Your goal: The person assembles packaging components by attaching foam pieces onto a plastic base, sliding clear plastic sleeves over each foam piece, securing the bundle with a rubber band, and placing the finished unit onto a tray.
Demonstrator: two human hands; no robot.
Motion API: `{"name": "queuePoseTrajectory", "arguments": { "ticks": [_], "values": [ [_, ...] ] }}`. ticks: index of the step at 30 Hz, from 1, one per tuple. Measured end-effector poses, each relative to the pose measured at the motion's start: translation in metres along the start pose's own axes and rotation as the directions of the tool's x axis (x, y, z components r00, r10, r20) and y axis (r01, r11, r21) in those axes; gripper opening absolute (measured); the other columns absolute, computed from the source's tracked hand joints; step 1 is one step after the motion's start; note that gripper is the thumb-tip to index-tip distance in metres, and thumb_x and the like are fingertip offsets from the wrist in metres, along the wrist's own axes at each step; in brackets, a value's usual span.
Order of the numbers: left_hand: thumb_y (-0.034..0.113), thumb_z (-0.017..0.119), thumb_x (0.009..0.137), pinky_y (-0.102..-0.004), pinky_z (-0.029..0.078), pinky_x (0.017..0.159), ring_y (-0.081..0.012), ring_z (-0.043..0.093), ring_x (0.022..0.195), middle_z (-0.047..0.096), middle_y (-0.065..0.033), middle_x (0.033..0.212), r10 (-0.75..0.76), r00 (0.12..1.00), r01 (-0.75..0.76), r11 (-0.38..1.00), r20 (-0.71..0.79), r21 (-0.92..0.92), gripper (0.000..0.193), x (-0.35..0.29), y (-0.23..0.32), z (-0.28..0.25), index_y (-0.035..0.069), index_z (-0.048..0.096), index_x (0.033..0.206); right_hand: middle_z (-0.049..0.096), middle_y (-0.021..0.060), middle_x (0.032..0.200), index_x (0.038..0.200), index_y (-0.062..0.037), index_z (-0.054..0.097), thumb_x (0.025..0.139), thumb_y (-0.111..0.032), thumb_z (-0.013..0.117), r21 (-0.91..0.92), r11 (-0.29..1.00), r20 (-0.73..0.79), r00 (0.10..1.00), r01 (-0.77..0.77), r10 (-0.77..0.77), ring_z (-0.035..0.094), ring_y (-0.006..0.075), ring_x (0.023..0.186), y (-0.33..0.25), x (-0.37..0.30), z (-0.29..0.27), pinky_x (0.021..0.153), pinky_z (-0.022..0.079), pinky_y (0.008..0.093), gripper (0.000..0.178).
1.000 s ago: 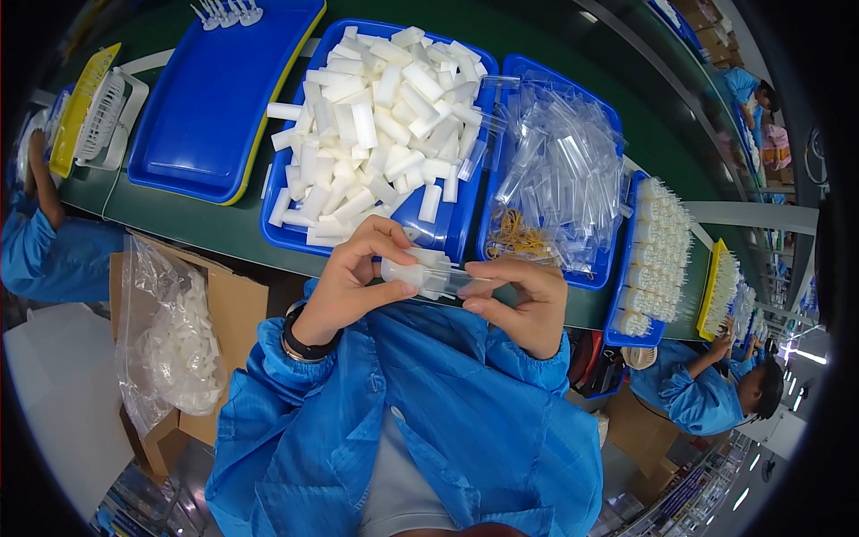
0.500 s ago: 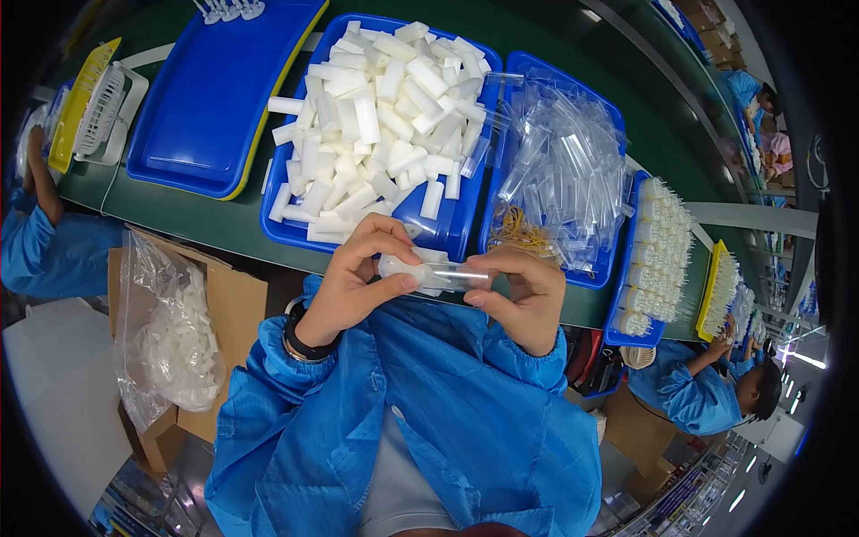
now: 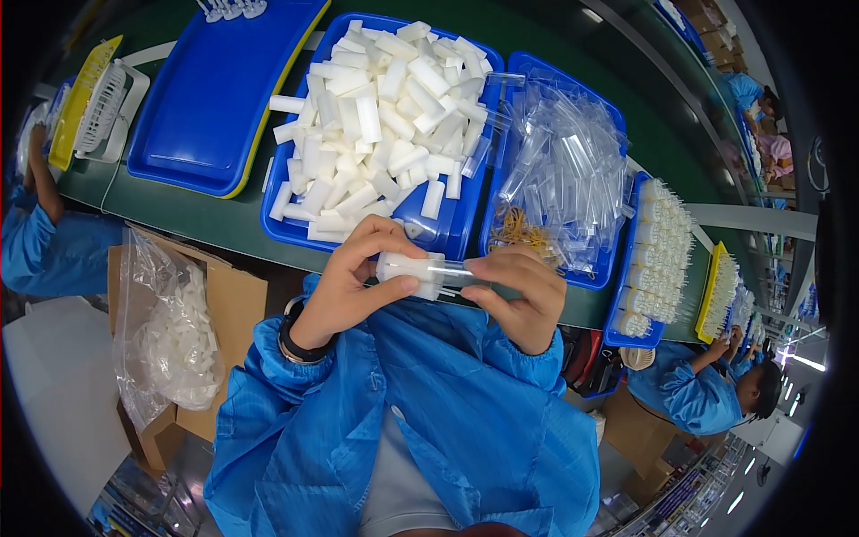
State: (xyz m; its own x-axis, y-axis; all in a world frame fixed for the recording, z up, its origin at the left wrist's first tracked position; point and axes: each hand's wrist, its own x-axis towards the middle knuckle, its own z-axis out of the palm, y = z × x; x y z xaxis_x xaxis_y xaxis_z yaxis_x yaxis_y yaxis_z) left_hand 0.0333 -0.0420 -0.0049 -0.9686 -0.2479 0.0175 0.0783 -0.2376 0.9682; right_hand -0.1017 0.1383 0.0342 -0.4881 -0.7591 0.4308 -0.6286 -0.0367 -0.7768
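Note:
Just beyond my chest, both hands meet over one small assembly. My left hand (image 3: 362,282) pinches a white, rounded foam-like piece (image 3: 407,271) between thumb and fingers. From its right side extends a clear plastic tube (image 3: 453,274), whose far end is gripped by the thumb and fingers of my right hand (image 3: 522,291). The white piece appears to sit partly within the tube; how far in, my fingers partly hide. Beyond my hands, a blue tray (image 3: 276,197) is heaped with white blocks (image 3: 367,116). To its right, another blue tray (image 3: 610,270) bears many clear plastic sleeves (image 3: 573,161).
Yellow rubber bands (image 3: 521,231) lie in the sleeve tray. Further right, white spiky parts (image 3: 658,251) fill a blue tray. A bare blue tray (image 3: 215,98) stands left. Below it, a cardboard box (image 3: 237,313) holds a plastic bag (image 3: 170,331). Co-workers sit at both sides.
My right hand has shifted slightly, its fingers now more along the tube. The tube overlaps more of the white piece, and my left hand keeps its pinch.

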Motion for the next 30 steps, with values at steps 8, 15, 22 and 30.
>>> {"name": "queuePoseTrajectory", "arguments": {
  "ticks": [8,15,22,30],
  "values": [
    [0.013,0.060,0.092,-0.0250,0.052,0.081,-0.0184,0.058,0.104,0.055,-0.0091,0.115,-0.137,0.985,0.170,0.841,0.103,-0.513,0.031,-0.006,-0.015,-0.021,0.001,0.060,0.121,0.068,0.0104,0.094,0.096,-0.0001,0.070,0.066,-0.006,0.078,-0.126,0.989,0.041,0.996,0.081,-0.077,0.064,0.0252,0.087,0.001,0.000,-0.014,0.074,0.052,0.0339,0.031],
    [0.022,0.068,0.087,-0.0289,0.054,0.073,-0.0214,0.062,0.099,0.055,-0.0076,0.112,-0.082,0.974,0.225,0.467,0.211,-0.855,0.030,-0.009,-0.047,-0.009,0.005,0.066,0.112,0.067,0.0091,0.092,0.096,-0.0017,0.071,0.067,-0.009,0.078,-0.150,0.976,0.136,0.982,0.155,-0.135,0.062,0.0242,0.084,-0.014,0.005,-0.011,0.070,0.049,0.0334,0.031],
    [0.023,0.068,0.087,-0.0263,0.053,0.066,-0.0178,0.060,0.095,0.053,-0.0065,0.109,-0.061,0.959,0.270,0.499,0.277,-0.824,0.028,-0.010,-0.059,-0.009,0.005,0.064,0.109,0.066,0.0088,0.089,0.096,-0.0003,0.070,0.066,-0.008,0.078,-0.193,0.956,0.173,0.967,0.221,-0.188,0.060,0.0232,0.081,-0.019,0.011,0.003,0.069,0.048,0.0341,0.032],
    [0.025,0.055,0.096,-0.0221,0.057,0.057,-0.0172,0.065,0.087,0.051,-0.0093,0.117,-0.287,0.927,0.374,0.690,0.241,-0.619,0.031,-0.002,-0.026,-0.006,0.003,0.055,0.118,0.067,0.0075,0.094,0.099,-0.0011,0.070,0.068,-0.010,0.077,-0.184,0.971,0.127,0.984,0.151,-0.129,0.061,0.0252,0.086,0.000,0.003,0.003,0.073,0.047,0.0342,0.033]
  ]
}}
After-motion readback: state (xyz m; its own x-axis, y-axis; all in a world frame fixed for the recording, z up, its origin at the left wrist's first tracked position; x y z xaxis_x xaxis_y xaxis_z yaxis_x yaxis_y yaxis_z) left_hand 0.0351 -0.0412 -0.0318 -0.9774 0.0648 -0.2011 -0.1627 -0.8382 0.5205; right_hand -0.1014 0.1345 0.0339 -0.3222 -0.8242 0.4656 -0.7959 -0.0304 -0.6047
